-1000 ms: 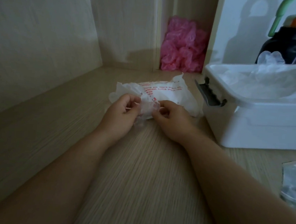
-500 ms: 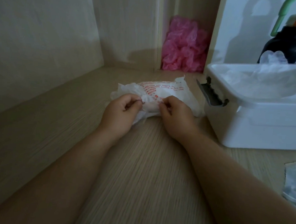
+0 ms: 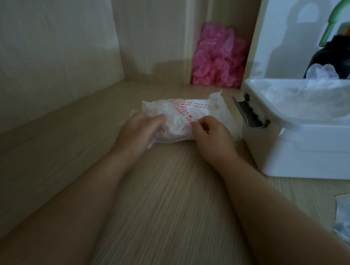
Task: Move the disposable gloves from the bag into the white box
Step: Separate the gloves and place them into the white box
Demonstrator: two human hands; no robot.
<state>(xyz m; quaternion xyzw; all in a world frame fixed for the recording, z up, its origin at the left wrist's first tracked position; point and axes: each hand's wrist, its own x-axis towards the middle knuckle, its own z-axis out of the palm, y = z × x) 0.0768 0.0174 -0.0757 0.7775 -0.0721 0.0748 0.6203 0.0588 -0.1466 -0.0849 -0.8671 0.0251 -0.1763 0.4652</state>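
A white plastic bag [image 3: 194, 111] with red print lies on the wooden surface just left of the white box [image 3: 313, 150]. My left hand [image 3: 139, 130] is at the bag's left end, blurred, and grips thin clear disposable gloves [image 3: 170, 130] that trail from the bag's opening over its fingers. My right hand [image 3: 211, 135] pinches the bag's near edge and holds it down. More clear gloves [image 3: 317, 98] lie piled inside the open box.
A grey latch [image 3: 250, 114] sticks out of the box's left side toward the bag. A pink plastic bundle [image 3: 218, 56] fills the back niche. A black bottle [image 3: 338, 59] with a green handle stands behind the box. Clear packaging [image 3: 348, 221] lies at the right edge.
My left hand has slid left and away from my right hand, drawing clear glove film out of the bag. My right hand stays pinching the bag.
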